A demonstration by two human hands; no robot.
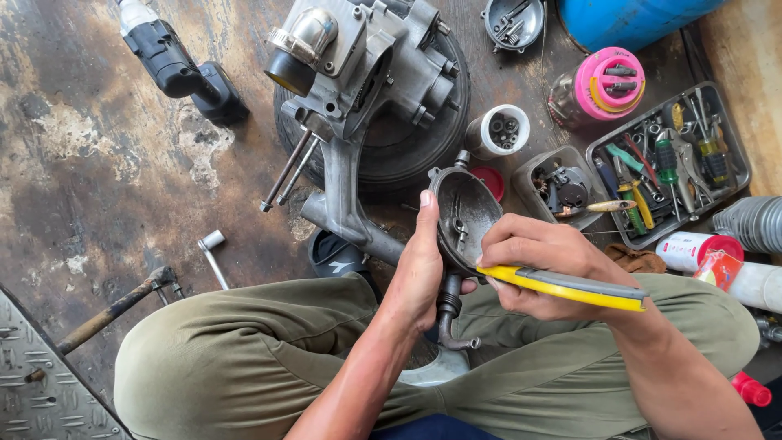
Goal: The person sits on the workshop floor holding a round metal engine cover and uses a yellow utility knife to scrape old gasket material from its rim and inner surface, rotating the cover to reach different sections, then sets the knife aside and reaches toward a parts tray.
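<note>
My left hand (419,273) grips a dark, bowl-shaped metal housing (464,213) with a bent pipe stub hanging from its underside, holding it over my lap. My right hand (542,265) holds a yellow and grey utility knife (570,287) flat, its tip against the near rim of the housing. Both hands hover above my knees in olive trousers (244,358).
A grey engine casing (358,90) lies on a black tyre (407,147) ahead. A cordless impact driver (175,69) lies at the far left. A tray of hand tools (733,163), small parts tubs (562,187), a pink-lidded jar (607,85) and a blue drum (627,20) sit at right. A socket wrench (213,257) lies on the stained floor.
</note>
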